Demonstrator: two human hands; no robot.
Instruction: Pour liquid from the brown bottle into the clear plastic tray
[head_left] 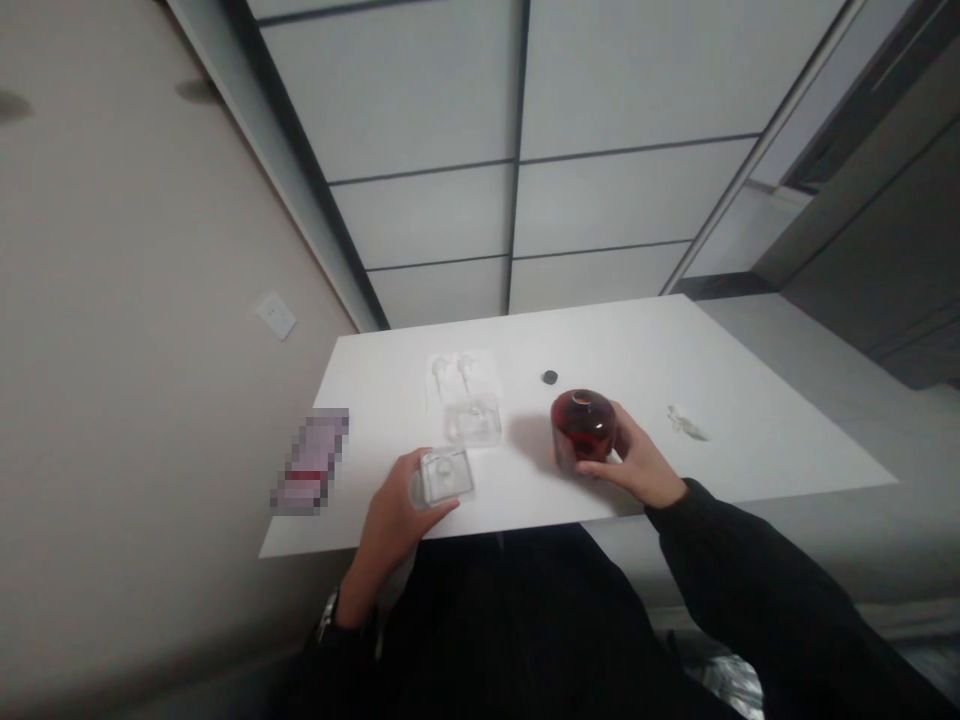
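Observation:
My left hand is closed around a clear square bottle with a small round opening on top, near the table's front edge. In my right hand is a dark red glass bottle, gripped from its right side. Its neck looks uncapped, and red liquid seems to show through the glass. Just behind the left hand's bottle stands a second clear square bottle. Two clear pump tops lie beyond it on the white table. A small dark cap sits behind the red bottle.
The white table meets the wall on the left. A blurred-out pinkish packet lies at its left edge. On the right is a crumpled whitish piece. White panelled doors stand behind the table.

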